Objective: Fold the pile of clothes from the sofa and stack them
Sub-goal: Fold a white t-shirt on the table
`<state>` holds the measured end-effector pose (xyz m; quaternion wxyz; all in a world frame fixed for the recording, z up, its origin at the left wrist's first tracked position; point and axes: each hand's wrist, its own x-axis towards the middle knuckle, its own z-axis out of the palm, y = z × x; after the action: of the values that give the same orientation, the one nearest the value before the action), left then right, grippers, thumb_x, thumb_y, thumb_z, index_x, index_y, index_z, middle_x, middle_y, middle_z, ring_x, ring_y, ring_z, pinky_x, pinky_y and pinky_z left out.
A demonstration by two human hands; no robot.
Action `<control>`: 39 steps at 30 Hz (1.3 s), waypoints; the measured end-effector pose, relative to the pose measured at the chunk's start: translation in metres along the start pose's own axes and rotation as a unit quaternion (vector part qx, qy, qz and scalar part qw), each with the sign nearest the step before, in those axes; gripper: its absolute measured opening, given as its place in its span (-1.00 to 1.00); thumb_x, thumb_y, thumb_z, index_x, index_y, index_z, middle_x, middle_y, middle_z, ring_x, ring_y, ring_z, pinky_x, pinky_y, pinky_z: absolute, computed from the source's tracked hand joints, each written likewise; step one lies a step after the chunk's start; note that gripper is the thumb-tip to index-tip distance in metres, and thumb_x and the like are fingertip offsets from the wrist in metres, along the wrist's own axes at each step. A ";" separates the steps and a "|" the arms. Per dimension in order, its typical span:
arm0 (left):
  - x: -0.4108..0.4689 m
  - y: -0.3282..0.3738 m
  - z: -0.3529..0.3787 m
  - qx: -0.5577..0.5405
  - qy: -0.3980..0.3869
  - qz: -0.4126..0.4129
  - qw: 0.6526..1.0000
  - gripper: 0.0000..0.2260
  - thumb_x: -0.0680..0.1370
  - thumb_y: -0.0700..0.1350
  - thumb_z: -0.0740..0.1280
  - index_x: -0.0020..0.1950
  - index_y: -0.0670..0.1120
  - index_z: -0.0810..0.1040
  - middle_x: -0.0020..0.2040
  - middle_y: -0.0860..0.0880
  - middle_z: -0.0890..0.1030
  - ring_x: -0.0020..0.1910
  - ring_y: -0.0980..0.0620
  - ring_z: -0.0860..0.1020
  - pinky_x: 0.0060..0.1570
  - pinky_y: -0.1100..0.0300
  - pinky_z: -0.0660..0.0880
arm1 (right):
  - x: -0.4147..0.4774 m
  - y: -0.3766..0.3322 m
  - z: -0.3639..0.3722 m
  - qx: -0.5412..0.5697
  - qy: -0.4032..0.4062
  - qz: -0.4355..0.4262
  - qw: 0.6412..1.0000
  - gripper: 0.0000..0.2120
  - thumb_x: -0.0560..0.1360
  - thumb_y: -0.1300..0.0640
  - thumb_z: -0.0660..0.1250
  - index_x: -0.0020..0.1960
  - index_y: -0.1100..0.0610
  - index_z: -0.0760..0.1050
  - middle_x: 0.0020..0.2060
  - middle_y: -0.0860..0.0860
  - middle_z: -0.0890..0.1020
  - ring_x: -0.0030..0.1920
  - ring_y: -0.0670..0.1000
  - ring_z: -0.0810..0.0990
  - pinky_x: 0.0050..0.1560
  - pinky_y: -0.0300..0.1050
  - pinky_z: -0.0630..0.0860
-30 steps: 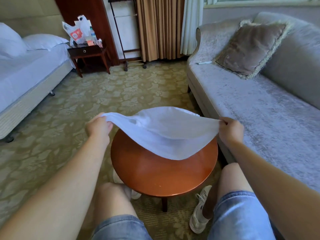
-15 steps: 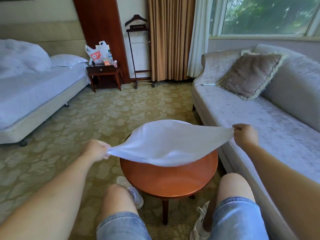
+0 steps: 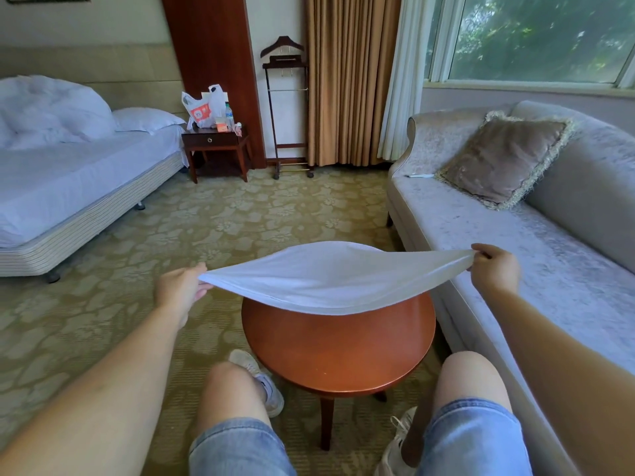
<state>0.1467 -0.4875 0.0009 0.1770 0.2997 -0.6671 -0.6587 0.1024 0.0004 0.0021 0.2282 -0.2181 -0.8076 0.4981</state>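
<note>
Mid-frame, the left hand and right hand each pinch an end of the white garment. It billows above the round table. It looks light and limp, best held by its corners.

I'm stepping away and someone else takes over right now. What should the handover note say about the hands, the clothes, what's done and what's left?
Left hand: pinches the left end of the white cloth.
Right hand: grips the right end.
Cloth: held stretched in the air above the round table.
Done: no folded stack is in view.
Left: lay this cloth down, fold it and stack it. No other clothes show on the sofa.
</note>
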 end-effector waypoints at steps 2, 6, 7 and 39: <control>-0.001 -0.001 -0.003 0.020 0.008 0.015 1.000 -0.81 0.56 -0.14 0.36 0.08 -0.23 0.59 -0.11 -0.17 0.65 -0.21 0.00 0.65 -0.19 0.25 0.53 | -0.003 -0.008 -0.002 0.005 -0.001 -0.010 1.000 -0.65 0.57 0.30 0.10 0.22 0.19 0.58 0.14 0.20 0.62 0.11 0.21 0.60 0.14 0.08 0.55; -0.008 -0.005 -0.012 0.084 -0.041 0.011 0.996 -0.87 0.57 -0.22 0.34 0.08 -0.20 0.60 -0.04 -0.23 0.65 -0.23 0.00 0.64 -0.23 0.26 0.50 | -0.010 -0.016 -0.017 0.008 -0.002 -0.025 1.000 -0.63 0.54 0.31 0.10 0.20 0.17 0.60 0.11 0.19 0.64 0.05 0.19 0.61 0.09 0.01 0.53; -0.014 -0.005 -0.015 0.105 -0.057 0.013 0.993 -0.90 0.57 -0.24 0.33 0.06 -0.18 0.60 -0.03 -0.22 0.64 -0.23 -0.01 0.64 -0.24 0.26 0.49 | -0.013 -0.016 -0.022 0.005 -0.001 -0.027 1.000 -0.63 0.53 0.31 0.10 0.19 0.17 0.60 0.11 0.19 0.64 0.03 0.18 0.61 0.06 -0.01 0.53; -0.008 -0.114 0.129 0.619 -0.287 0.115 0.722 -0.53 0.62 0.10 0.16 0.50 -0.03 0.25 0.47 -0.11 0.22 0.41 -0.16 0.26 0.26 -0.01 0.37 | -0.036 0.075 0.125 -0.453 -0.366 -0.086 0.808 -0.59 0.63 0.12 0.07 0.45 0.18 0.31 0.41 0.18 0.30 0.38 0.21 0.33 0.34 -0.02 0.32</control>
<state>0.0909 -0.3774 -0.1193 -0.1735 0.0600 -0.9746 -0.1283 0.0677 -0.0779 -0.1214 -0.1670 -0.0275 -0.9808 0.0971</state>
